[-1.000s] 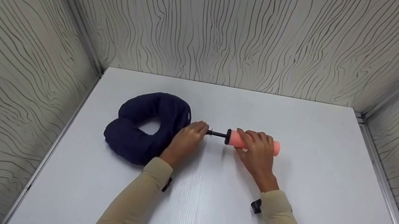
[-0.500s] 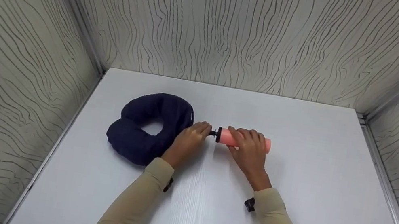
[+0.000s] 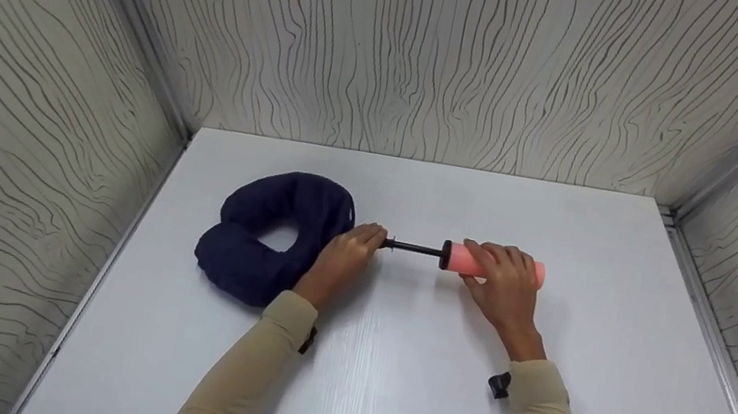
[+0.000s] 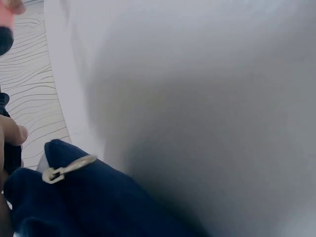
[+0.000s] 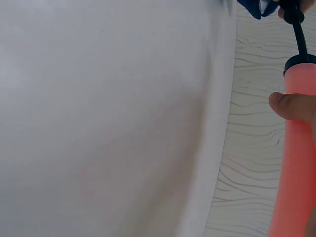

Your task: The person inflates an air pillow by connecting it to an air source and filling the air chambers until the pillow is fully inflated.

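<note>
A pink hand pump (image 5: pixel 296 168) with a black end cap and a thin black rod lies crosswise above the white table in the head view. My right hand (image 3: pixel 506 288) grips its pink barrel, thumb on the near side. My left hand (image 3: pixel 346 256) holds the black end of the rod against the right edge of a dark blue U-shaped neck pillow (image 3: pixel 241 264). How that end meets the pillow is hidden behind the fingers. A pale zipper pull (image 4: pixel 69 169) hangs on the navy fabric in the left wrist view. A long stretch of rod (image 3: pixel 416 249) shows between the hands.
The white tabletop (image 3: pixel 374 390) runs beneath both forearms. Wood-grain-patterned panels (image 3: pixel 397 45) stand behind it and on both sides, with grey metal strips (image 3: pixel 725 384) along the edges.
My right hand first slid the barrel left until the rod nearly vanished, then drew it right, past where it began. The left hand and pillow stayed almost still.
</note>
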{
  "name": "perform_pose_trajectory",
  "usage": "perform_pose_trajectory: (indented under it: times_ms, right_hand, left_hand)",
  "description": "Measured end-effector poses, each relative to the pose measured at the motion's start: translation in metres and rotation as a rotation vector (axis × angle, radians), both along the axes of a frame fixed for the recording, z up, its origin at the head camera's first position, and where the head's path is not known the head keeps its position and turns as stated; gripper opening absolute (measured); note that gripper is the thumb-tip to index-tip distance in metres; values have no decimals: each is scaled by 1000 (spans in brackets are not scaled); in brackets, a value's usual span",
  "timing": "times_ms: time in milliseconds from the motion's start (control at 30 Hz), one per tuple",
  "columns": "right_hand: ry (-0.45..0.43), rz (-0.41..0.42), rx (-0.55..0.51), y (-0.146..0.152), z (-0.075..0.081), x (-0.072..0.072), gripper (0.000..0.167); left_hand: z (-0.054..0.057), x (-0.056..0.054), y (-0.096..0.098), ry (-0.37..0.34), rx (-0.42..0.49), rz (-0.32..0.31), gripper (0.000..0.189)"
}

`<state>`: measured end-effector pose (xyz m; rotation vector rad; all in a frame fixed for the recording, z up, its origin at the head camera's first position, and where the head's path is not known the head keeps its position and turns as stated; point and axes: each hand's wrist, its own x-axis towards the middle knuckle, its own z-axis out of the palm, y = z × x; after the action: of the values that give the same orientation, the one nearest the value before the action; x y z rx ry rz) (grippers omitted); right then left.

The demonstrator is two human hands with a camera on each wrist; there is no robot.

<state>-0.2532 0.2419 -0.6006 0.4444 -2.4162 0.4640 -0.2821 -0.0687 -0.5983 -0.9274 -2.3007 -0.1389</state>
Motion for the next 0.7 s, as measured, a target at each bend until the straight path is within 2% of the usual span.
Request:
perform_pose_trajectory:
  times_ms: [167, 400, 567, 700]
  right_hand:
    - [4, -13, -10, 3, 3, 1, 67]
    - [35, -2, 39, -38, 6, 1, 66]
    - [81, -3, 41, -60, 6, -2, 63]
    - [74, 8, 63, -69, 5, -4, 62]
  left_hand:
    - [1, 2, 2, -8, -4, 26, 27]
    - [6, 7, 10, 63, -85, 61, 27]
    - [8, 8, 15, 50, -94, 75, 29]
    - [5, 8, 15, 44, -99, 73, 31]
